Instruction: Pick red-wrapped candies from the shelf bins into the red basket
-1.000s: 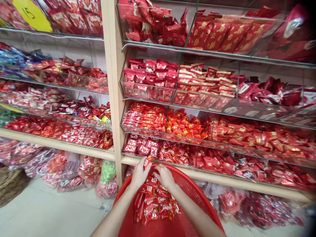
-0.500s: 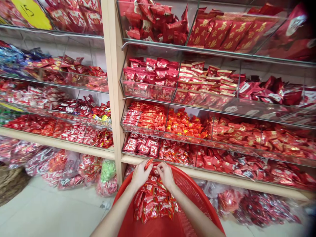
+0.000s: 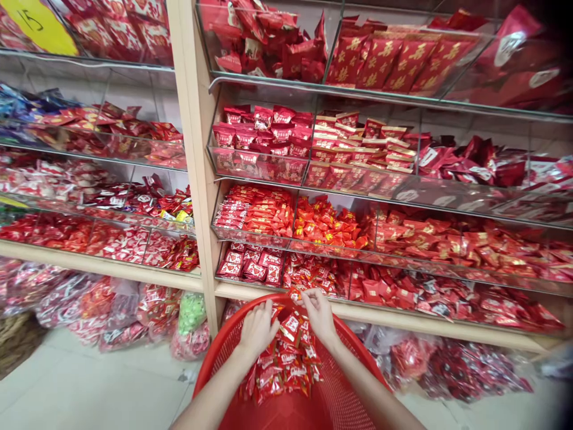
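Observation:
A red plastic basket (image 3: 208, 373) stands below the shelves with a pile of red wrapped candies (image 3: 286, 364) in it. Over the basket's far left part is my left hand (image 3: 258, 327), its fingers closed round a red packet (image 3: 276, 310) that shows partly at the fingertips. My right hand (image 3: 317, 313) is at the far rim, thumb and fingers pinching a small red candy packet (image 3: 295, 294) in front of the lowest shelf bin. The two hands are apart.
Clear-fronted shelf bins (image 3: 331, 248) full of red packets rise ahead, split by a pale wooden upright (image 3: 192, 149). Plastic bags of candy (image 3: 470, 367) lie under the shelves on both sides. A yellow price tag (image 3: 40, 24) hangs upper left.
My right hand has moved right and up toward the basket's far rim with a packet. My left hand has lowered slightly and shifted left. The shelves have shifted slightly left in view.

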Demonstrator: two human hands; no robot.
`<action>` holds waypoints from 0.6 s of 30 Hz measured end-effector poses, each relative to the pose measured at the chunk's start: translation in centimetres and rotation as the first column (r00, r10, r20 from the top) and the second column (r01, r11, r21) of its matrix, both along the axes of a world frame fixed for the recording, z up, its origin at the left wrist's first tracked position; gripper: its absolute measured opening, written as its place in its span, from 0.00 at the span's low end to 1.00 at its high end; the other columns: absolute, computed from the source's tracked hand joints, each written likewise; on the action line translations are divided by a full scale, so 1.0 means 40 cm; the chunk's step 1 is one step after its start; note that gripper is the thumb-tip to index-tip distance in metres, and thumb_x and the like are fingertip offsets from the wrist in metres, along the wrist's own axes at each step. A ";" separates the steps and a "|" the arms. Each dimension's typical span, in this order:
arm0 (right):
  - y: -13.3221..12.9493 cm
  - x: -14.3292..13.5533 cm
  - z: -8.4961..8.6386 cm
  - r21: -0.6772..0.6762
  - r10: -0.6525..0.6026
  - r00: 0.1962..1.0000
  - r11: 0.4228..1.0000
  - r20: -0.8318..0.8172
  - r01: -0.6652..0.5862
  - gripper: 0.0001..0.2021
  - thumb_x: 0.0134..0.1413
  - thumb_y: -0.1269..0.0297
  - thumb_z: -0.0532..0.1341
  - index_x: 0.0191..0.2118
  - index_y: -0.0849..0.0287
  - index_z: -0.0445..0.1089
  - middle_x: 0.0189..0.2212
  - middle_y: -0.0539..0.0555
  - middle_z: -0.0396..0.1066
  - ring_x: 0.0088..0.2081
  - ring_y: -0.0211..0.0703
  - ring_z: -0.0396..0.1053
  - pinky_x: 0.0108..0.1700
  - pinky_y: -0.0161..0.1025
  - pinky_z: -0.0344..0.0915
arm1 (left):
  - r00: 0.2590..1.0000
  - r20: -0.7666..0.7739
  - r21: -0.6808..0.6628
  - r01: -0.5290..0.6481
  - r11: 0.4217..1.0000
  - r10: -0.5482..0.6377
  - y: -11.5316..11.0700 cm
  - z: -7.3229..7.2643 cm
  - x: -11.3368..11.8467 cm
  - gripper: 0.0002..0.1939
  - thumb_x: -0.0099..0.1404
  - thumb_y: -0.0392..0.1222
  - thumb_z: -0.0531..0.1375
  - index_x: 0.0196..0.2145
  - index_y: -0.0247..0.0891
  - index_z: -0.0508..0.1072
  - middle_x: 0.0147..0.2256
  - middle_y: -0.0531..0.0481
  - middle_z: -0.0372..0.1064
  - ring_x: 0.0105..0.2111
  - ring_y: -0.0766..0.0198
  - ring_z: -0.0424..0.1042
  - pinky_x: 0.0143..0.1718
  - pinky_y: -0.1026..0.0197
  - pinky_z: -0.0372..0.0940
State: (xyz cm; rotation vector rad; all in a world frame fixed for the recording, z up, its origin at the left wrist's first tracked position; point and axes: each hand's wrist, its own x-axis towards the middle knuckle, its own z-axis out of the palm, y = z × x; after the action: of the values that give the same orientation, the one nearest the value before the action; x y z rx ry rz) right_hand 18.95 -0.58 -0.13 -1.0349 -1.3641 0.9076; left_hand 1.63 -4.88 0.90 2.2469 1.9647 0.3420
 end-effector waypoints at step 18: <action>-0.056 0.025 0.019 0.186 0.001 0.911 0.979 0.412 -0.085 0.11 0.60 0.57 0.50 0.33 0.56 0.64 0.34 0.54 0.68 0.36 0.42 0.67 0.40 0.37 0.64 | 0.992 0.037 0.220 0.113 0.969 -0.124 0.027 0.011 0.000 0.20 0.66 0.49 0.44 0.43 0.39 0.71 0.43 0.44 0.69 0.45 0.57 0.65 0.48 0.55 0.57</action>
State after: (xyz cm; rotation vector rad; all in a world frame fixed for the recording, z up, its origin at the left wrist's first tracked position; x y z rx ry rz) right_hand 19.96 -2.84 0.62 -1.0790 -1.7963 0.5834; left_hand 1.65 -3.79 1.33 2.4474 1.8369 0.6204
